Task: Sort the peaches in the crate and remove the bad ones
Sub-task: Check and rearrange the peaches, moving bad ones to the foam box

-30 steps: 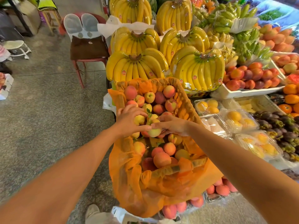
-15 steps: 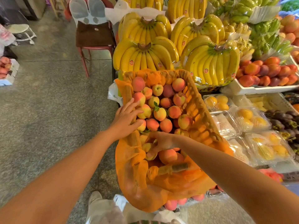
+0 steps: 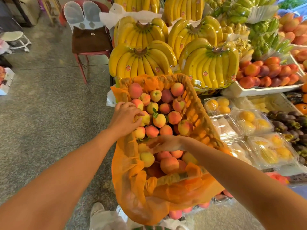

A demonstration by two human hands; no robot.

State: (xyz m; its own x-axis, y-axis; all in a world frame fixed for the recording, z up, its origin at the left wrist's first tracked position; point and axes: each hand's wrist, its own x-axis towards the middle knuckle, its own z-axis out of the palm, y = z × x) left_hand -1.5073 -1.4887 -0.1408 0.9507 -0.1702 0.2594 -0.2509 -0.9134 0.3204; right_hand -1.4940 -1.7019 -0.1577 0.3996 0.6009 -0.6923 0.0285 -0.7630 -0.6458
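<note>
Crate (image 3: 197, 105), lined with orange net (image 3: 132, 188), stands just before bananas (image 3: 142, 62), full of peaches (image 3: 166, 108). Left hand (image 3: 123, 121) at left edge of crate, fingers (image 3: 138, 113) curled over yellow-red peach (image 3: 145, 119). Right hand (image 3: 165, 144) palm down over nearer peaches, fingers almost straight, holding nothing. Chair (image 3: 91, 40) on floor behind.

Peaches (image 3: 166, 108) fill the crate (image 3: 197, 113). Bananas (image 3: 142, 63) are stacked just behind the crate, with a chair (image 3: 89, 40) behind it to the left. Boxes of fruit (image 3: 249, 120) lie right of the crate, a tray (image 3: 265, 90) behind them. The left hand (image 3: 123, 120) grips a peach (image 3: 146, 117) at the crate's left wall. The right hand (image 3: 164, 143) hovers over its near half.
</note>
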